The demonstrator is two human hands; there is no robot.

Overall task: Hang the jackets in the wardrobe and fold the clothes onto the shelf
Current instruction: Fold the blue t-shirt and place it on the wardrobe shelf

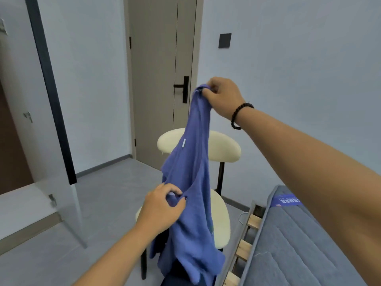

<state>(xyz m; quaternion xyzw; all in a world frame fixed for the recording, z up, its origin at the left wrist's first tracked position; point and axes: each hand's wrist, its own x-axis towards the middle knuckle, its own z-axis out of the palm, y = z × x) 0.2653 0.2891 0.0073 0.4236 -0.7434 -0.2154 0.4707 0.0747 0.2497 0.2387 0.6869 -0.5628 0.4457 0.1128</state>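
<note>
The right hand [223,98], a dark bead bracelet [239,115] at its wrist, holds a blue-violet knitted garment [189,182] up, fingers curled around its top. The left hand [162,209] pinches the hanging cloth lower down, above the cream padded chair [222,149] left of the grey mattress [288,244].

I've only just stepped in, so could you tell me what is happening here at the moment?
A person is holding up a blue garment over a cream chair. The right hand grips its top, raised high, and the left hand pinches the fabric lower down. Dark clothing lies beneath it on the chair. A mattress is at the right.
</note>
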